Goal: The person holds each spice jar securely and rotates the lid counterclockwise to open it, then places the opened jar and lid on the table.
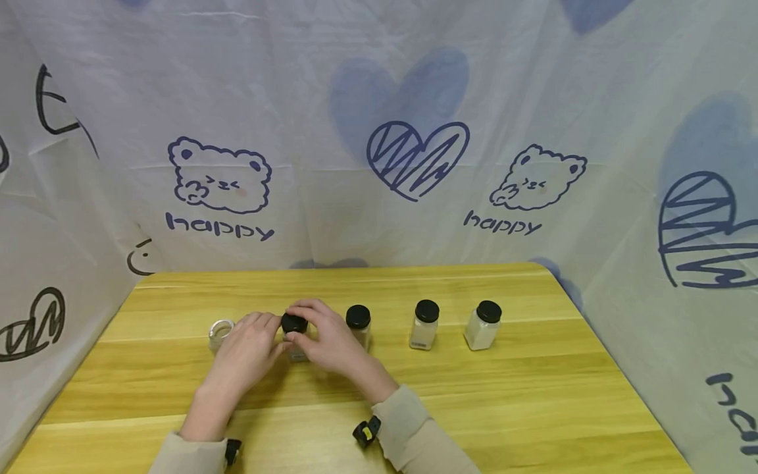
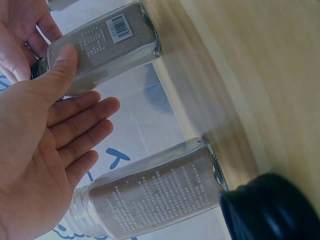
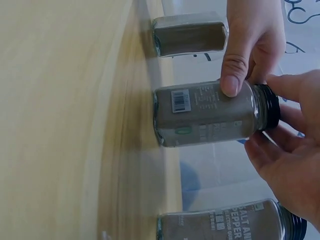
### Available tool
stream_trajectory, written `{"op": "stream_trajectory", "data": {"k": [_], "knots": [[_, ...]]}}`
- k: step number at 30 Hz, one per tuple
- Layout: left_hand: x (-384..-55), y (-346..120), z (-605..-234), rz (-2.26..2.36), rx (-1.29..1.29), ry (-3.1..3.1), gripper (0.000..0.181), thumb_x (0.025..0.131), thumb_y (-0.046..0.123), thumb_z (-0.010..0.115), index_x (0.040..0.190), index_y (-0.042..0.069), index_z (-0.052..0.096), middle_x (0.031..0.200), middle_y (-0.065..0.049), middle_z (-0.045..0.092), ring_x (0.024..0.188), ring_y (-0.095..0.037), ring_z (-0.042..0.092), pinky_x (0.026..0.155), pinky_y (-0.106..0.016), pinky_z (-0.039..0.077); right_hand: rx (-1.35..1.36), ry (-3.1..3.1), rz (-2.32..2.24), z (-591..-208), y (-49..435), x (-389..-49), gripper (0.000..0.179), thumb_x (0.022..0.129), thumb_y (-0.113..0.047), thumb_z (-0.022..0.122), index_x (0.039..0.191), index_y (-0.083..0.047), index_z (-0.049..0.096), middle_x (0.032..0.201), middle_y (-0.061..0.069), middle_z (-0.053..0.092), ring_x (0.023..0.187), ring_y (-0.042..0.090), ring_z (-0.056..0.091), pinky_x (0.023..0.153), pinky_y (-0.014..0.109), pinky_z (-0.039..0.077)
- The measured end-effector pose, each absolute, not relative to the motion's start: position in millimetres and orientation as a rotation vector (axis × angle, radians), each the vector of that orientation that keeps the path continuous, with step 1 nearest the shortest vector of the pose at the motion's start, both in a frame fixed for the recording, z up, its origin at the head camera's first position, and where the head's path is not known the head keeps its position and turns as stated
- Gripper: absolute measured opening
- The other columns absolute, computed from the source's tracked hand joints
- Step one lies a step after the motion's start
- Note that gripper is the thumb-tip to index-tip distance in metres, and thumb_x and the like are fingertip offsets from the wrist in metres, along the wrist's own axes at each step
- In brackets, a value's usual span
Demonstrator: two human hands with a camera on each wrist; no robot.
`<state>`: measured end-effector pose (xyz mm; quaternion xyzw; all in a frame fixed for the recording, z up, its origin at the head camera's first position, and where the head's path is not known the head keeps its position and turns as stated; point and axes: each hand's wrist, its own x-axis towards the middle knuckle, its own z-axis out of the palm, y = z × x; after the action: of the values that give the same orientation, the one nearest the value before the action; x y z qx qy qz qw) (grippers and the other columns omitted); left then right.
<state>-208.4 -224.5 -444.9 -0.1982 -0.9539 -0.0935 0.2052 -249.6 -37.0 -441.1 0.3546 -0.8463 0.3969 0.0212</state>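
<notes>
A glass spice jar (image 3: 200, 112) with a black lid (image 1: 294, 322) stands upright on the table between both hands. My left hand (image 1: 251, 345) steadies this jar low on its neck side, its thumb (image 2: 62, 65) lying on the glass and the other fingers stretched past it. From the other side, my right hand (image 1: 331, 339) grips the black lid, thumb and fingers around its rim. Left of them is a lidless spice jar (image 2: 150, 195), its threaded mouth bare, partly covered by my left hand in the head view. Greyish powder shows inside both jars.
Right of the hands, a lidded jar (image 1: 358, 318) is partly hidden by my right hand. Further right stand two more lidded jars (image 1: 424, 326) (image 1: 483, 326) with pale contents. A dark ribbed object (image 2: 270, 210) is close to the left wrist camera. Printed cloth hangs behind the wooden table (image 1: 503, 408).
</notes>
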Motion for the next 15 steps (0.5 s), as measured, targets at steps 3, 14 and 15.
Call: {"op": "stream_trajectory", "data": {"k": [3, 14, 15], "knots": [[-208.8, -224.5, -445.2, -0.262, -0.558, -2.651, 0.041, 0.087, 0.02, 0.087, 0.112, -0.007, 0.07, 0.106, -0.018, 0.073, 0.104, -0.037, 0.067, 0.101, -0.053, 0.054, 1.048, -2.627, 1.241, -442.1, -38.5, -249.4, 0.048, 0.101, -0.026, 0.071, 0.144, -0.008, 0.06, 0.148, 0.005, 0.054, 0.136, 0.021, 0.054, 0.112, 0.031, 0.049], [-208.6, -224.6, -444.0, -0.268, -0.556, -2.658, 0.041, 0.086, 0.021, 0.087, 0.111, -0.006, 0.07, 0.106, -0.017, 0.073, 0.105, -0.037, 0.067, 0.1, -0.052, 0.054, 1.003, -2.628, 1.18, -440.4, -39.9, -246.8, 0.045, 0.101, -0.025, 0.071, 0.142, -0.01, 0.062, 0.14, 0.005, 0.058, 0.13, 0.02, 0.057, 0.108, 0.03, 0.051], [-208.5, -224.5, -443.9, -0.269, -0.553, -2.66, 0.042, 0.086, 0.021, 0.087, 0.112, -0.006, 0.07, 0.106, -0.017, 0.073, 0.105, -0.037, 0.067, 0.1, -0.052, 0.054, 1.012, -2.627, 1.172, -440.0, -40.0, -246.6, 0.044, 0.102, -0.024, 0.07, 0.142, -0.009, 0.062, 0.14, 0.005, 0.058, 0.129, 0.02, 0.058, 0.108, 0.029, 0.051]]}}
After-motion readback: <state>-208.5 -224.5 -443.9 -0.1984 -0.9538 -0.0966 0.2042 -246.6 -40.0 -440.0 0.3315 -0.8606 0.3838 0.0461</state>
